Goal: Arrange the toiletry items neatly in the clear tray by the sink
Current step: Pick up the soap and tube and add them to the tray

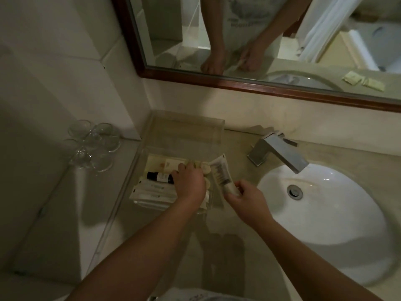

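Observation:
A clear tray [184,127] sits on the counter left of the sink, against the back wall. Its near half holds a dark bottle [159,176], white wrapped packets [152,190] and a cream packet [158,162]. My left hand [189,181] is inside the tray, fingers curled over small pale round items [205,168]; whether it grips one I cannot tell. My right hand [245,197] holds the cap end of a white tube [221,172], which lies tilted over the tray's right edge.
A white sink basin [325,205] with a chrome faucet [280,153] lies to the right. Upturned glasses [93,144] stand on the ledge at left. A framed mirror [217,81] hangs above the counter, reflecting small packets at the far right.

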Action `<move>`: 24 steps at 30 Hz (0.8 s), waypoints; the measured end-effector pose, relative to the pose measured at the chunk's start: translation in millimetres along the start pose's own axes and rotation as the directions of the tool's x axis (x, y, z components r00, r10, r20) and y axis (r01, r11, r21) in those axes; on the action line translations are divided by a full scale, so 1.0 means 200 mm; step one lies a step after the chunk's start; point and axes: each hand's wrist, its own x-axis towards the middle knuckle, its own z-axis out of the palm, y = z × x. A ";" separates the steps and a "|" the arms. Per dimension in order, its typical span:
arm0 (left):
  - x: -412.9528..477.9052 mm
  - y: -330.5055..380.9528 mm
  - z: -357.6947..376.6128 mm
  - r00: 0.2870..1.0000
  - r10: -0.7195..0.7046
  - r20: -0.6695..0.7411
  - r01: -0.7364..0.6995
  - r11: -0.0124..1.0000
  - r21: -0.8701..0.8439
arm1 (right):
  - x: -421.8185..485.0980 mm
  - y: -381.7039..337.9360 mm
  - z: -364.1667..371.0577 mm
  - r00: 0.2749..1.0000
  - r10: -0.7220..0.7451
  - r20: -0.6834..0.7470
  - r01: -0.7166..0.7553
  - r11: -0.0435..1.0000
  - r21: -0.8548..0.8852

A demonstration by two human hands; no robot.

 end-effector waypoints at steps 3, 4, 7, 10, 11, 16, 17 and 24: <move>-0.04 -0.03 -0.03 0.997 -0.007 -0.074 -0.004 0.990 -0.138 | 0.01 -0.03 0.00 0.996 -0.017 0.082 0.018 1.000 -0.004; -0.04 -0.05 -0.05 0.995 -0.025 -0.093 0.004 0.976 -0.218 | 0.02 -0.05 0.00 0.993 -0.024 0.116 0.023 1.000 0.004; -0.06 -0.19 -0.12 0.974 -0.226 -0.032 0.149 0.735 -0.662 | 0.06 -0.11 0.01 0.973 -0.032 0.229 0.035 0.999 -0.008; -0.04 -0.36 -0.20 0.955 -0.242 0.171 0.253 0.363 -0.897 | 0.11 -0.19 0.06 0.926 -0.016 0.377 0.020 1.000 -0.004; -0.04 -0.41 -0.22 0.961 -0.191 0.199 0.259 0.373 -0.891 | 0.13 -0.22 0.08 0.907 -0.008 0.421 0.007 1.000 0.004; 0.04 -0.60 -0.25 0.949 -0.213 0.234 0.311 0.487 -0.817 | 0.21 -0.33 0.21 0.927 0.044 0.372 -0.104 0.984 0.142; 0.06 -0.62 -0.25 0.938 -0.258 0.231 0.331 0.469 -0.819 | 0.23 -0.33 0.22 0.939 0.073 0.335 -0.136 0.976 0.170; 0.21 -0.64 -0.21 0.902 -0.381 0.204 0.388 0.506 -0.770 | 0.25 -0.32 0.30 0.882 0.309 0.356 -0.442 0.806 0.394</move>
